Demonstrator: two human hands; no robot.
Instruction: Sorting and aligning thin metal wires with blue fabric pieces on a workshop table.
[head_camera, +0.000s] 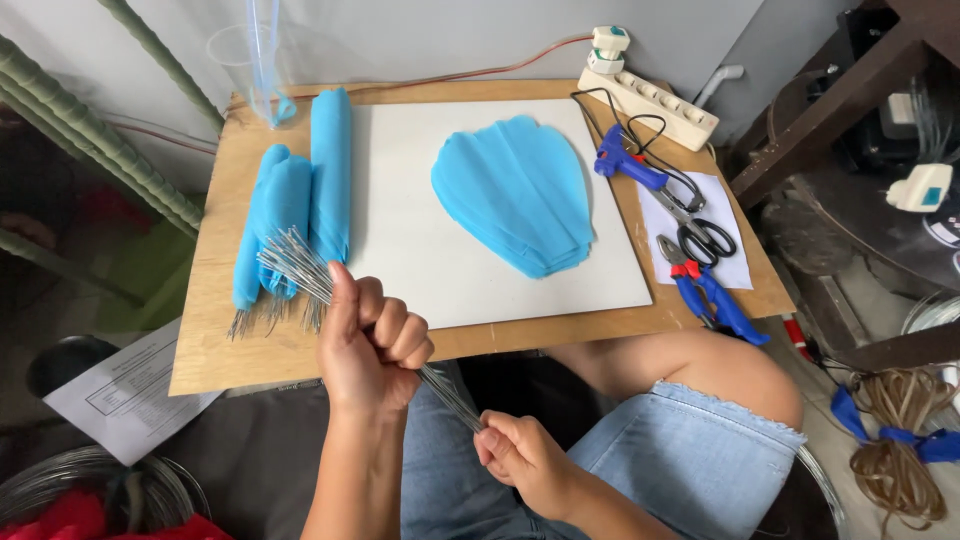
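My left hand (372, 345) is closed around a bundle of thin metal wires (298, 264) whose far ends fan out over the wooden board (215, 330). My right hand (522, 458) pinches the near end of the same bundle above my lap. Just beyond the wire tips lie blue paper-wrapped rolls (300, 190), with more bare wire ends sticking out below them. A stack of blue petal-shaped paper sheets (520, 190) rests on a white mat (420, 250) in the middle of the board.
At the board's right side sit a blue glue gun (628, 160), scissors (700, 225), blue-handled pliers (712, 292) and a white power strip (660, 105). A clear cup (250, 60) stands at the far left. Wire coils (90, 485) and printed paper (125, 395) lie left on the floor.
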